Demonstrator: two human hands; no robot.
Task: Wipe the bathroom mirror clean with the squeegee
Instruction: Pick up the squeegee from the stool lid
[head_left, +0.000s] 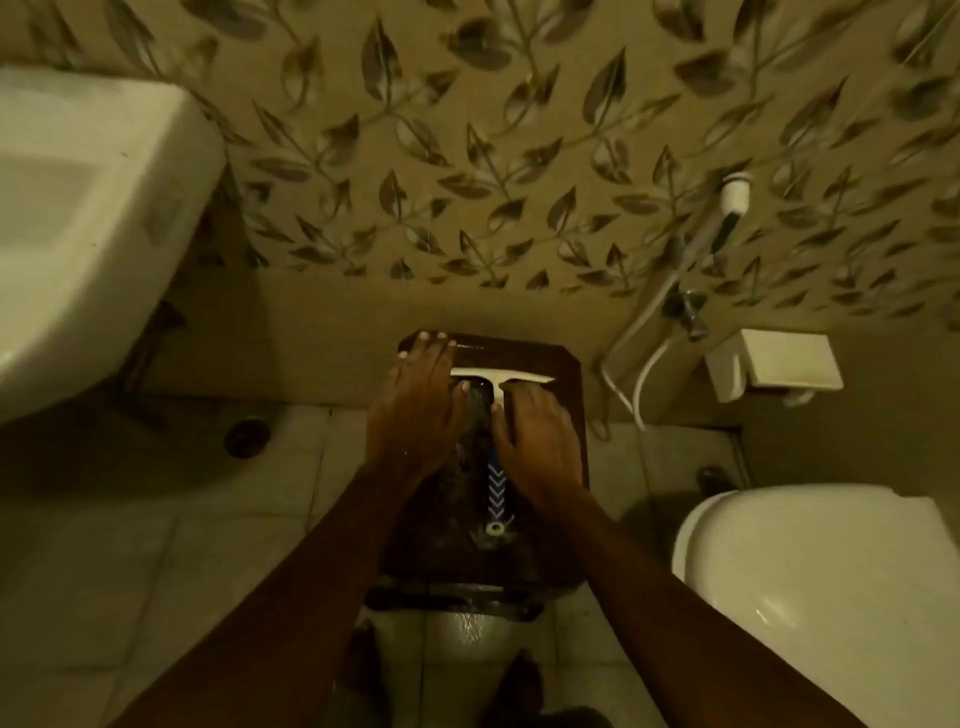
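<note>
A dark wood-framed mirror (566, 374) lies low in front of me, its far end against the wall. On its glass rests the squeegee (496, 499), with a white blade across the top and a blue handle with white chevrons pointing toward me. My left hand (415, 410) lies flat on the mirror's upper left, fingers spread and reaching its top edge. My right hand (535, 441) sits at the squeegee's neck just under the blade, thumb on one side and fingers on the other. The handle's lower part is uncovered.
A white washbasin (88, 223) hangs at the left and a white toilet lid (810, 577) is at the right. A hand sprayer with hose (727, 208) and a paper holder (774, 364) are on the leaf-patterned wall. A floor drain (247, 436) is set in the tiles.
</note>
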